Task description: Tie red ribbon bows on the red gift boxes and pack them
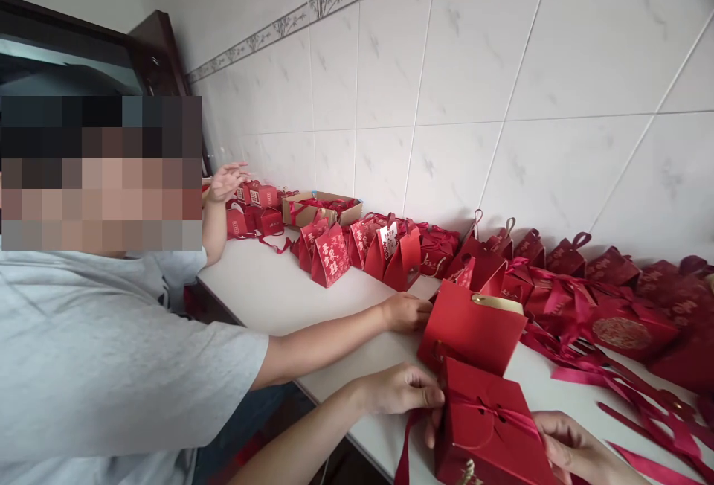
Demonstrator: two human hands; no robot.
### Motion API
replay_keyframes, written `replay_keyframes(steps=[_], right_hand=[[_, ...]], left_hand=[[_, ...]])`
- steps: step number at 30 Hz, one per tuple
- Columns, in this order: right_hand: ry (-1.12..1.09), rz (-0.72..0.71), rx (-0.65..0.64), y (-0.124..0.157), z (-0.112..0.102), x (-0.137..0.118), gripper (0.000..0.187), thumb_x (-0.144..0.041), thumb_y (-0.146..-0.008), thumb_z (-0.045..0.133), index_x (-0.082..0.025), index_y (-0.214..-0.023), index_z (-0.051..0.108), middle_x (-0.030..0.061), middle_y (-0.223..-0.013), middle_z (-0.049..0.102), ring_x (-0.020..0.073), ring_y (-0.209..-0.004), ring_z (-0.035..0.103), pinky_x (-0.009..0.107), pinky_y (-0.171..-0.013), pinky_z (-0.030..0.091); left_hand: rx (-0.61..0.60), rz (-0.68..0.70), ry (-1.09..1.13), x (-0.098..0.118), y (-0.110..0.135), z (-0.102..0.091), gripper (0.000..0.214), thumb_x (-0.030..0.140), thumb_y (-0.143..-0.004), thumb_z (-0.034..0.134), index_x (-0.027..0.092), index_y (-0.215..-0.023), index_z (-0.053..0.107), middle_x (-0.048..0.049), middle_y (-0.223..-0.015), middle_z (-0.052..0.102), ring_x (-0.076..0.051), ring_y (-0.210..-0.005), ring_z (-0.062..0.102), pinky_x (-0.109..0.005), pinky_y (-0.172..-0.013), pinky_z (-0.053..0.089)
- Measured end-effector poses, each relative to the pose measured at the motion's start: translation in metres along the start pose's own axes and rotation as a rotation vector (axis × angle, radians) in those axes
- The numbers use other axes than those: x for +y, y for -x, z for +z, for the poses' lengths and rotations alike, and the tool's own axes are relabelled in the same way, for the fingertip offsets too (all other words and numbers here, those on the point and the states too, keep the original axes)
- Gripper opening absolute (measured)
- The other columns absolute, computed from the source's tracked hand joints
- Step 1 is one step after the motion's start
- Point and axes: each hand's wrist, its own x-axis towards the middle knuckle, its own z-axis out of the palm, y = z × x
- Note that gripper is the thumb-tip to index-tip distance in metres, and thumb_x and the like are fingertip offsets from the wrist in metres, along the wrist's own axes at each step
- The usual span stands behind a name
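Observation:
A red gift box (491,429) is in front of me at the bottom, with a thin red ribbon (474,405) passing across its top through small holes. At the box's left edge, my left hand (404,392) is closed in a pinch on the ribbon, and a loose ribbon tail (409,448) hangs below it. My right hand (577,446) is closed around the right side of the box; some of its fingers are hidden. A twisted gold cord (470,471) shows on the box's near side.
Just beyond, a co-worker's hand (406,312) touches another red box (468,332) with a gold strip. Several red gift boxes (330,256) line the white table (268,277) along the tiled wall. Loose ribbons (630,388) lie at right; a cardboard box (290,210) stands farther back.

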Motion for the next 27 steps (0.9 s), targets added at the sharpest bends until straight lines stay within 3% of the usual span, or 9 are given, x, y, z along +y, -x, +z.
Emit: replay_keyframes(steps=[10,15,19,21,25,27], right_hand=[[-0.028,-0.029,-0.065,0.005,0.012,-0.025,0.056,-0.071,-0.067,0.061,-0.015,-0.067,0.059,-0.0050,-0.050,0.041,0.0042,-0.043,0.031,0.018,-0.043,0.026],[0.005,-0.057,-0.056,0.011,0.020,-0.049,0.051,-0.065,-0.071,0.063,-0.014,-0.064,0.056,-0.0036,-0.050,0.045,0.0064,-0.044,0.039,0.020,-0.045,0.031],[0.123,-0.026,-0.064,0.020,0.012,-0.062,0.050,-0.063,-0.073,0.062,-0.013,-0.066,0.058,0.0000,-0.057,0.053,0.0109,-0.053,0.050,0.025,-0.054,0.039],[0.162,-0.056,0.057,0.022,0.005,-0.066,0.053,-0.066,-0.076,0.055,-0.014,-0.070,0.060,0.0013,-0.062,0.054,0.0129,-0.059,0.052,0.029,-0.061,0.044],[0.174,-0.178,0.610,0.013,-0.002,-0.071,0.056,-0.069,-0.071,0.058,-0.019,-0.096,0.055,0.0090,-0.095,0.060,0.0229,-0.090,0.058,0.040,-0.080,0.050],[0.230,-0.220,0.692,0.003,0.000,-0.073,0.063,-0.068,-0.067,0.063,-0.022,-0.109,0.049,0.0144,-0.121,0.053,0.0286,-0.112,0.052,0.046,-0.089,0.047]], left_hand=[[0.052,-0.012,-0.020,0.002,0.001,0.000,0.061,0.074,-0.057,0.063,0.014,-0.055,0.055,0.0025,-0.041,0.049,-0.011,-0.042,0.047,-0.027,-0.056,0.041],[0.090,-0.032,-0.039,0.005,0.006,0.003,0.058,0.071,-0.062,0.063,0.014,-0.055,0.054,0.0024,-0.043,0.051,-0.009,-0.038,0.045,-0.023,-0.048,0.036],[0.120,-0.055,-0.040,0.008,0.008,0.002,0.057,0.069,-0.063,0.064,0.012,-0.059,0.058,0.0008,-0.047,0.056,-0.009,-0.040,0.050,-0.020,-0.045,0.033],[0.124,-0.065,-0.038,0.010,0.008,0.002,0.056,0.067,-0.063,0.066,0.011,-0.061,0.059,0.0003,-0.048,0.056,-0.009,-0.040,0.051,-0.020,-0.044,0.033],[0.124,-0.074,-0.033,0.013,0.009,0.002,0.051,0.062,-0.065,0.069,0.012,-0.061,0.060,-0.0006,-0.050,0.057,-0.009,-0.042,0.051,-0.021,-0.043,0.034],[0.130,-0.076,-0.033,0.014,0.010,0.002,0.049,0.060,-0.066,0.069,0.012,-0.062,0.061,-0.0006,-0.050,0.057,-0.009,-0.042,0.051,-0.021,-0.043,0.033]])
